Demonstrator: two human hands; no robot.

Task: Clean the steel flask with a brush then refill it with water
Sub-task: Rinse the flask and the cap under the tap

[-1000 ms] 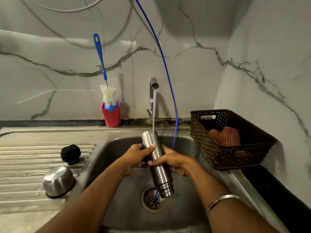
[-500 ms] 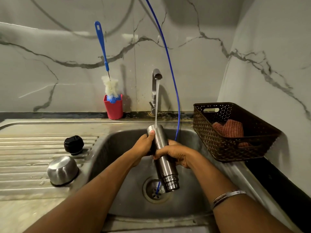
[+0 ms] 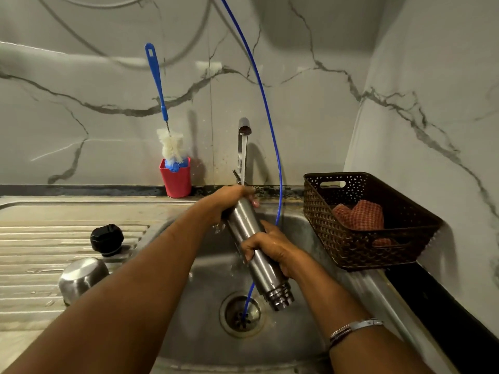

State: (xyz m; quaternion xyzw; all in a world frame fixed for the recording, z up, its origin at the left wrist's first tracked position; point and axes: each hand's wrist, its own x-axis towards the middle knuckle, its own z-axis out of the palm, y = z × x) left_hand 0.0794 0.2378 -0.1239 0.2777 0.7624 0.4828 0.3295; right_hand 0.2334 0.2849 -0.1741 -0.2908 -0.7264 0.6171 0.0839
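Steel flask [image 3: 252,244] is held over the sink [image 3: 189,306], tilted, with its threaded mouth pointing down toward the drain at 5 o'clock. Left hand [image 3: 232,197] grips its upper end under the running tap [image 3: 243,130]; right hand [image 3: 270,247] is clenched around its middle. Brush [image 3: 167,125] stands in a red cup [image 3: 176,179] at 11 o'clock. On the worktop [image 3: 40,211] at 9 o'clock lie a black cap [image 3: 107,239] and a steel lid [image 3: 82,276].

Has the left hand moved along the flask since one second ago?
Yes. The left hand slid up the flask to its raised base, nearer the tap.
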